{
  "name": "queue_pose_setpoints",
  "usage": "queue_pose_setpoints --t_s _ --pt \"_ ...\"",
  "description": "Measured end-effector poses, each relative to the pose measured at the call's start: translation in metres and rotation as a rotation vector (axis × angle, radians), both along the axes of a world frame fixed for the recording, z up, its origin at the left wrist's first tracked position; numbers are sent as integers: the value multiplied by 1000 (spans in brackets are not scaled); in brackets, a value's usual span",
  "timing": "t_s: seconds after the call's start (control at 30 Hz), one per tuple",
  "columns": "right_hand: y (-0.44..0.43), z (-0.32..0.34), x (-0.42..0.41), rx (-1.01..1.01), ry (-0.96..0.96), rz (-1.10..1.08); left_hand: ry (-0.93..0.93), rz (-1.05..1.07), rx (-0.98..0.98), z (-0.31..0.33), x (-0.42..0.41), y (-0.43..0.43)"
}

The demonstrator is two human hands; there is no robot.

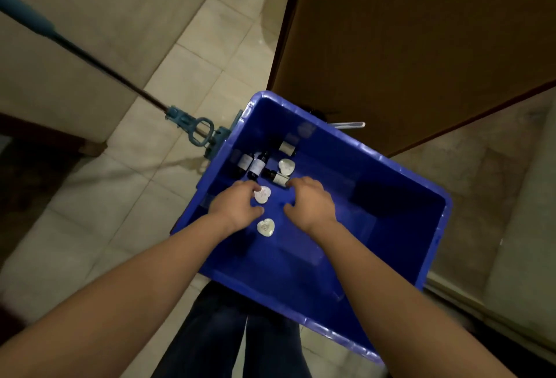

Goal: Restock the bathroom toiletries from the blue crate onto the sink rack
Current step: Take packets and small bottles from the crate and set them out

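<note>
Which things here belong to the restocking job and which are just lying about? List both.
Job: crate; dark bottles; heart-shaped soaps; left hand and right hand, both reaching into the crate.

Lying about: mop; door.

- The blue crate [400, 185] is showing smooth, glossy plastic.
- The heart-shaped soaps [266, 226] are looking pale and faintly shiny (possibly wrapped).
- The dark bottles [258, 165] are wearing matt paper labels.
- The floor tiles [192, 55] are looking smooth, the door [421, 31] matt wood.

Dim, murky lighting; soft overall focus, wide-angle bending at edges.
</note>
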State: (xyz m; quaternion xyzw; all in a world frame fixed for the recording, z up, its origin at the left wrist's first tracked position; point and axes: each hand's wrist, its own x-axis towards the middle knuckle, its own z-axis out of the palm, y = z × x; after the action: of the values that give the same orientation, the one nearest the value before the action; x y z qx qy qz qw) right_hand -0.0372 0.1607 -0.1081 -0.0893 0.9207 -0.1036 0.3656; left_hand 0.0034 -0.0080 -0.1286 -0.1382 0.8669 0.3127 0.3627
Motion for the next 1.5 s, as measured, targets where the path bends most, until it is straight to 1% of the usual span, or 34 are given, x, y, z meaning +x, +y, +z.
queue_pose_setpoints --t_s 0.1,0.27,0.37,0.47,0.57,0.67,0.73,0.8,0.9,0.97,1.07,1.13,1.23,1.27,1.3,1.37,1.43,1.5 --pt "0 -27 -8 -16 4 -3 -7 62 2 -24 -5 4" --pt "1 -64 -20 -34 0 -7 -28 187 69 -57 -11 8" --pt "-4 -80 -29 -9 22 15 -36 289 95 -71 -14 12" --pt "-10 -90 -34 44 72 50 -42 370 106 -78 -15 17" --pt "-14 -99 -34 88 121 125 -47 389 107 -79 -15 20" --pt "-14 -104 -33 102 108 156 -52 423 109 -79 -15 21" --pt "-14 -105 -33 95 38 76 -70 445 124 -79 -15 21" --pt "-12 -103 -35 53 -90 -75 -84 471 147 -78 -16 22" --pt "-6 -97 -37 -134 -289 -274 -79 510 184 -75 -22 25" --pt "-3 -92 -38 -272 -375 -329 -71 582 271 -70 -28 29" --pt "-1 -86 -40 -402 -426 -400 -48 665 388 -63 -39 35" --pt "-1 -83 -41 -443 -456 -412 -39 695 425 -60 -44 36" --pt "-2 -82 -45 -446 -517 -386 -40 757 453 -60 -51 35" --pt "-3 -83 -47 -444 -493 -388 -32 775 452 -61 -53 34" --pt "-4 -83 -50 -442 -423 -398 -23 793 446 -62 -54 32" --pt "-5 -83 -56 -387 -157 -391 -8 829 420 -66 -56 29" --pt "-7 -83 -65 -302 77 -298 -2 856 398 -71 -57 25" --pt "-9 -87 -73 -265 151 -174 1 879 395 -75 -55 23"
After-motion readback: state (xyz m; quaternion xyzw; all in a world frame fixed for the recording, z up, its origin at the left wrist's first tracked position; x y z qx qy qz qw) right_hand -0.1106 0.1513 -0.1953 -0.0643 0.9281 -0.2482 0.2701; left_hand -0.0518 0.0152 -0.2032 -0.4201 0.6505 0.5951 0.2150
